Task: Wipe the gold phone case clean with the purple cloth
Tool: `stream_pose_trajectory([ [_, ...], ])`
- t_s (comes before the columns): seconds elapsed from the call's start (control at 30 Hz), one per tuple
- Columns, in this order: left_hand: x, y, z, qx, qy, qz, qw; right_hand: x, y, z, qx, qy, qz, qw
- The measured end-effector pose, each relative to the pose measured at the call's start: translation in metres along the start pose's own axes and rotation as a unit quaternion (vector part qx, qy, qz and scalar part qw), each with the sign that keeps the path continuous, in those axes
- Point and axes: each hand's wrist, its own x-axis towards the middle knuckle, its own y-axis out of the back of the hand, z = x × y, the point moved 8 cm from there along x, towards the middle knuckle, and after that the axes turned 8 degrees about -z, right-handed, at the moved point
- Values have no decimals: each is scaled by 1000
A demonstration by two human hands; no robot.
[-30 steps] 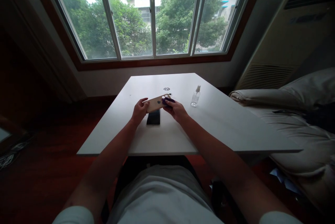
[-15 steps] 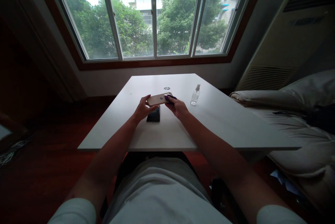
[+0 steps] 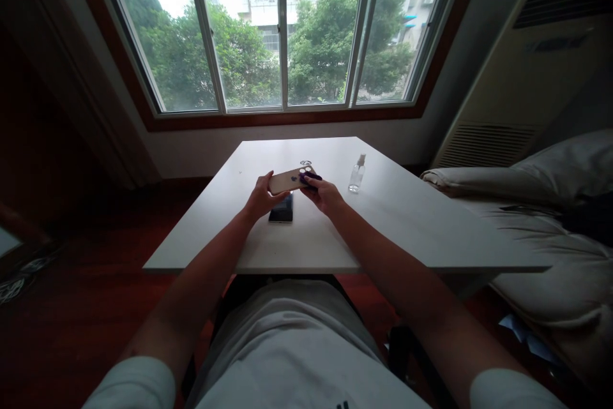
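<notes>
A gold smartphone point(image 3: 283, 182) is held sideways above the table, its back with the camera lenses turned up toward me. My left hand point(image 3: 261, 197) is closed on the phone's left end, thumb along the near edge. My right hand point(image 3: 324, 194) is closed on a small dark purple cloth point(image 3: 310, 178) and presses it against the phone's back beside the lenses. Below the held phone, a second, dark smartphone point(image 3: 281, 210) lies on the table, partly covered from view by the gold one.
On the white table point(image 3: 393, 237) a clear spray bottle point(image 3: 357, 174) stands to the right of my hands. A small dark ring-shaped item point(image 3: 305, 163) lies beyond the phone. A window point(image 3: 282, 32) is ahead, and a cushioned seat point(image 3: 517, 224) is at the right.
The cloth in my right hand has shifted slightly down and left on the phone's back, showing more of the lenses. My left hand keeps its grip.
</notes>
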Motion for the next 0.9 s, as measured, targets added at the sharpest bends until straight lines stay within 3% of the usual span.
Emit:
stream_pose_trajectory([
  [0.53,-5,4,18,75,17,35,996,-2,-11,9,8,-15,-39,999],
  [0.63,-6,2,19,58,16,28,998,-4,-11,0,-9,7,-35,999],
  [0.8,-7,-8,28,28,6,-22,999,-5,0,-29,-36,88,20,995],
  [0.9,-7,-9,33,39,-6,-28,999,-4,3,-30,-30,84,26,996],
])
